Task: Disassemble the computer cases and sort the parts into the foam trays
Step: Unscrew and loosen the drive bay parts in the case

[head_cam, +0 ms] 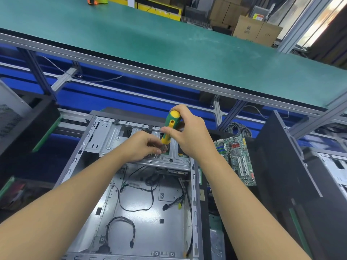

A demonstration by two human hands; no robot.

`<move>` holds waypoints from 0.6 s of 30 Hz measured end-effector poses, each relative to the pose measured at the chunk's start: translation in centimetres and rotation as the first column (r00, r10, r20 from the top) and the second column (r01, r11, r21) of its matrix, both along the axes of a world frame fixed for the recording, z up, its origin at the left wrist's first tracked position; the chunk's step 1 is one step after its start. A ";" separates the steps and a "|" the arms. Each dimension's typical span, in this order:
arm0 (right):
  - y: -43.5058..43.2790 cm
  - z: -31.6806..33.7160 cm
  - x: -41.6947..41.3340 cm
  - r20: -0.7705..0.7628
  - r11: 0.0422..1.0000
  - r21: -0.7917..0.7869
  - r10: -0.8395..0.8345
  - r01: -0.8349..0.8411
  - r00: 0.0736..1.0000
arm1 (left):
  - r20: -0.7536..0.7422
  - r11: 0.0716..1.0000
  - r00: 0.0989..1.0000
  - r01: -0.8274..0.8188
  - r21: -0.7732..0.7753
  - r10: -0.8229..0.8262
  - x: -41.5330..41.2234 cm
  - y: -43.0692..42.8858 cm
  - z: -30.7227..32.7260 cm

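The computer case (142,212) is bare grey sheet metal, smooth with a dull sheen, and the cables (122,218) in it are black and plastic-coated. The screwdriver (170,126) has a smooth, slightly glossy green and yellow plastic handle. To the right, the green circuit board (235,156) looks semi-glossy beside a matt black panel (277,175). The far shelf (150,38) has a matt green mat, faintly scuffed, edged by a metal rail (131,69). The far-right boxes (257,30) are plain brown cardboard.

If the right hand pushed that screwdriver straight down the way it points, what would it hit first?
Most likely the metal drive cage in the computer case, just below the screwdriver tip; the left hand hides the exact spot.
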State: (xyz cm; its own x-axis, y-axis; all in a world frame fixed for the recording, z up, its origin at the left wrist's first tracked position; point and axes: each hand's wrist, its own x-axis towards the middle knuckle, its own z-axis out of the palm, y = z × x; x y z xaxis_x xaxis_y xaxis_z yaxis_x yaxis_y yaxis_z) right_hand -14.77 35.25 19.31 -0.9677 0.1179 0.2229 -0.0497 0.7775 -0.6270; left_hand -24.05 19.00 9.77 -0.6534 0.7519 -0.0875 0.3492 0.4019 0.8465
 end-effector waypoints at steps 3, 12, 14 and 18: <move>-0.7 0.5 -0.1 0.003 0.991 0.127 0.028 -0.029 1.000 | 0.017 0.999 1.000 0.011 0.046 -0.012 0.3 -0.4 -0.1; -1.4 1.9 -0.7 0.165 0.977 0.172 0.100 -0.128 0.981 | 0.219 0.960 0.975 -0.025 0.279 -0.038 0.5 -1.3 2.0; -0.9 2.4 -0.7 0.237 0.971 0.169 0.128 -0.171 0.963 | 0.288 0.938 0.952 -0.006 0.346 -0.100 0.2 -1.3 3.2; 0.7 4.0 -1.1 0.370 0.955 0.137 0.197 -0.264 0.908 | 0.272 0.949 0.948 0.078 0.306 -0.165 0.1 -0.6 4.5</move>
State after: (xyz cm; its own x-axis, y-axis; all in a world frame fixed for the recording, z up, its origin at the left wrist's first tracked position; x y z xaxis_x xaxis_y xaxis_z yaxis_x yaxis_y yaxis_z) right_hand -15.84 35.91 23.28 -0.9823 -0.1280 -0.1367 -0.0457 0.8718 -0.4877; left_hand -23.96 18.43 14.22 -0.5341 0.8450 -0.0270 0.1011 0.0956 0.9903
